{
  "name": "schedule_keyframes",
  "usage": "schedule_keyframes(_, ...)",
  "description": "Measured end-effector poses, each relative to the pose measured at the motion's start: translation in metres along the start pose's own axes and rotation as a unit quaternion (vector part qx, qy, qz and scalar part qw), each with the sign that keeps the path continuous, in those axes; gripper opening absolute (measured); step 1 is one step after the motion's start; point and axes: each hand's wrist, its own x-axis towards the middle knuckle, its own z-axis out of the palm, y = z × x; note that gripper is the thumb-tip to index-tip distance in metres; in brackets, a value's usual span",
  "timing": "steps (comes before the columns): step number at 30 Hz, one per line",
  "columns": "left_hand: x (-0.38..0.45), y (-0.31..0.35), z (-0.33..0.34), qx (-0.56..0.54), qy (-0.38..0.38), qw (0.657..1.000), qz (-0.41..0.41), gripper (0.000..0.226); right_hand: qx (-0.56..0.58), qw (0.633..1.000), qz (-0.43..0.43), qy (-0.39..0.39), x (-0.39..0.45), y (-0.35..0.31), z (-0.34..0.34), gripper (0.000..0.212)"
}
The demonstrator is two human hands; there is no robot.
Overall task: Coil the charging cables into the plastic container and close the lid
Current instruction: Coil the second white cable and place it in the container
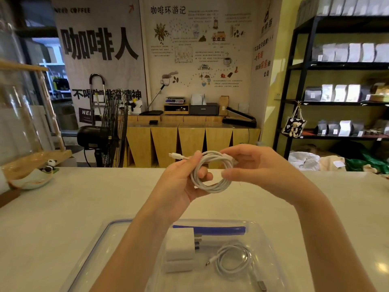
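Above the middle of the desk (63, 207), the left hand (181, 182) holds a white cable (212, 171) wound into a neat round coil, thumb through the loops, one plug end sticking out to the left, while the right hand (250, 165) pinches the coil's far side. To finish well, the tail should probably be tucked under so the loops stay tight, then lowered into the clear box (101, 239) at the desk's near edge, beside a second coil (231, 260) and two white chargers (181, 247).

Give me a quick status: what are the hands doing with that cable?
Left hand grips white cable coil; right hand pinches its far side. Second cable and charger blocks already in container. Nothing blocking.
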Motion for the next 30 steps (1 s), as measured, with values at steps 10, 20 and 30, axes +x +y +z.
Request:
schedule_keyframes(10,0.0,0.006,-0.013,-0.084,0.11,0.989,-0.056,0.037,-0.003,0.996,0.022,0.092,0.01,0.009,0.011,0.015)
schedule_keyframes(20,-0.05,0.006,-0.024,0.445,0.005,0.884,-0.144,0.04,-0.005,0.984,0.174,-0.038,-0.026,0.02,0.047,0.015)
schedule_keyframes(30,-0.053,-0.029,-0.013,0.607,-0.037,0.756,-0.242,0.02,-0.166,0.937,0.262,-0.158,-0.05,0.042,0.079,0.022)
